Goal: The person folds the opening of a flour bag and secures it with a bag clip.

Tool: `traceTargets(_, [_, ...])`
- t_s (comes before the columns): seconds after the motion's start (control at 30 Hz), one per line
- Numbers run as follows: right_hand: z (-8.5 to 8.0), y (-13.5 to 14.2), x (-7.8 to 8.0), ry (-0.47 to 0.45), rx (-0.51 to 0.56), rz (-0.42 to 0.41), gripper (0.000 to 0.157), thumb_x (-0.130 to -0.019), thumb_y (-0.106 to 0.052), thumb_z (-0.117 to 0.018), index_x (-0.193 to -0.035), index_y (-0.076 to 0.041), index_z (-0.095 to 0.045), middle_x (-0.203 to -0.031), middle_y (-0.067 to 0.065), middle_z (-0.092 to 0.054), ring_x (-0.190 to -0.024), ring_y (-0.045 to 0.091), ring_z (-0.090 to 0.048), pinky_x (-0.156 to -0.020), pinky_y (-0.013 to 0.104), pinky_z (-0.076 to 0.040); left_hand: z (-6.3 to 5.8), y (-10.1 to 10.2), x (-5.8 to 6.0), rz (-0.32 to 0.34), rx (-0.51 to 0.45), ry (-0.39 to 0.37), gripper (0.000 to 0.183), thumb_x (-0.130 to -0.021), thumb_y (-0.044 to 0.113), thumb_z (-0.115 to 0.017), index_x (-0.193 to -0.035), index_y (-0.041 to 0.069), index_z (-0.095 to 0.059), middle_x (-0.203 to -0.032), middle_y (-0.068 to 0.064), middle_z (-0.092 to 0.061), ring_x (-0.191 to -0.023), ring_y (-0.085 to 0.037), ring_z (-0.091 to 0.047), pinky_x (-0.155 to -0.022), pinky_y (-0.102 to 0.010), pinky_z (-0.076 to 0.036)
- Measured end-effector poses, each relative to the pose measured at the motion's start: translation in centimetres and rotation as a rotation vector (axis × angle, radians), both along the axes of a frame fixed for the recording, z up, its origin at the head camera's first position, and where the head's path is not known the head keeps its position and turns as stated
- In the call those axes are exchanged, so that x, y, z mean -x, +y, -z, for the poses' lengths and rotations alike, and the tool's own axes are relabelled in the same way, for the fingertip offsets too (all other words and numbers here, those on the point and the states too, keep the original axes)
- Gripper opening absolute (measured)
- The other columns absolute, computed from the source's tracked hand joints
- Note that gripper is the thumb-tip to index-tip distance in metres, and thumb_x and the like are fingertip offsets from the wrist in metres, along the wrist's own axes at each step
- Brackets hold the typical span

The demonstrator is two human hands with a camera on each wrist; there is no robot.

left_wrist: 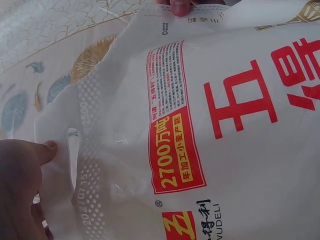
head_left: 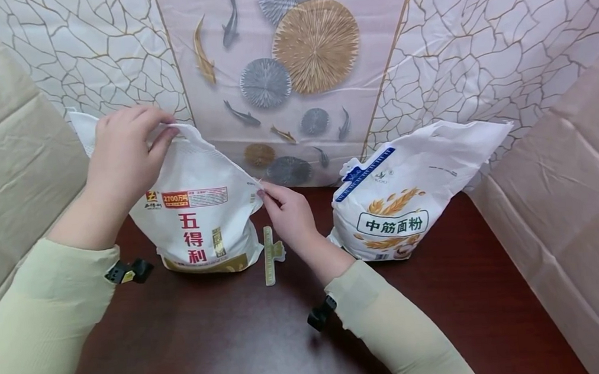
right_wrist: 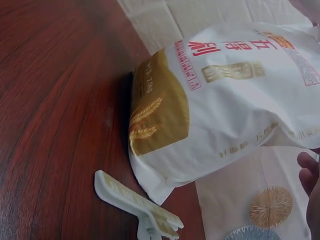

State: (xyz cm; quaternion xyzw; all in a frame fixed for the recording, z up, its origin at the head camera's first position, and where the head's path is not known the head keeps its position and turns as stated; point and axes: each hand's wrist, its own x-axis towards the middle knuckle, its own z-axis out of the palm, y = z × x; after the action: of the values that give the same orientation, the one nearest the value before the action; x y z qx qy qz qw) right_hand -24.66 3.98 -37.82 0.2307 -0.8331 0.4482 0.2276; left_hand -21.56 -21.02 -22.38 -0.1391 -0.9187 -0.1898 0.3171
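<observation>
L hand [head_left: 127,151] pinches top edge of white bag [head_left: 200,210], R hand [head_left: 292,216] its corner, fingers closed on both. Bag upright on bench [head_left: 211,337], clip [head_left: 269,258] just beside. Reads 五得利, 2700万吨; 2nd bag [head_left: 394,202], to R: 中筋面粉.

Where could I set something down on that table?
Bare tabletop lies before the red-lettered bag, between both sleeves, and right of the blue-clipped bag. It's crowded between the bags, around the loose clip and right hand.

White bag [right_wrist: 230,100], clip [right_wrist: 131,196] beside, reddish table [right_wrist: 60,110]
</observation>
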Motion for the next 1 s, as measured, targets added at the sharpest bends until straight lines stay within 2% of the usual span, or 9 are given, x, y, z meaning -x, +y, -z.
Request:
traceTargets(0.1, [0.2, 0.1, 0.0, 0.095, -0.075, -0.001, 0.033, -0.098, -0.017, -0.064, -0.131, -0.019, -0.066, -0.12, -0.001, -0.07, -0.11, 0.011, -0.066, -0.09, 0.028, -0.052, 0.0, 0.0, -0.2, 0.012, 0.008, -0.025, 0.02, -0.1, 0.021, -0.058, -0.112, 0.006, -0.067, -0.118, -0.016, -0.065, -0.118, -0.039, -0.052, -0.104, -0.057, -0.028])
traceTargets(0.3, [0.3, 0.2, 0.1, 0.242, -0.2, -0.013, 0.041, -0.099, -0.009, -0.059, -0.139, -0.02, -0.059, -0.095, 0.003, -0.072, -0.085, 0.015, -0.064, -0.074, 0.031, -0.052, -0.4, 0.2, -0.4, 0.025, 0.035, -0.084, 0.028, -0.1, 0.032, -0.058, -0.11, 0.007, -0.066, -0.118, -0.017, -0.064, -0.12, -0.039, -0.051, -0.105, -0.058, -0.027])
traceTargets(0.6, [0.6, 0.5, 0.3, 0.377, -0.345, -0.05, 0.054, -0.092, 0.003, -0.058, -0.139, -0.023, -0.06, -0.103, 0.003, -0.067, -0.089, 0.016, -0.063, -0.069, 0.031, -0.052, -1.0, 0.5, -0.6, 0.026, 0.062, -0.143, 0.041, -0.098, 0.05, -0.055, -0.1, 0.011, -0.068, -0.111, -0.012, -0.066, -0.115, -0.034, -0.054, -0.101, -0.06, -0.027])
traceTargets(1.0, [0.7, 0.7, 0.3, 0.429, -0.369, -0.07, 0.054, -0.091, 0.004, -0.058, -0.138, -0.023, -0.061, -0.104, 0.003, -0.067, -0.09, 0.017, -0.061, -0.068, 0.03, -0.051, -1.6, 0.7, -1.1, 0.072, 0.172, -0.244, 0.025, -0.097, 0.032, -0.055, -0.106, 0.013, -0.07, -0.114, -0.012, -0.066, -0.113, -0.034, -0.053, -0.095, -0.058, -0.026])
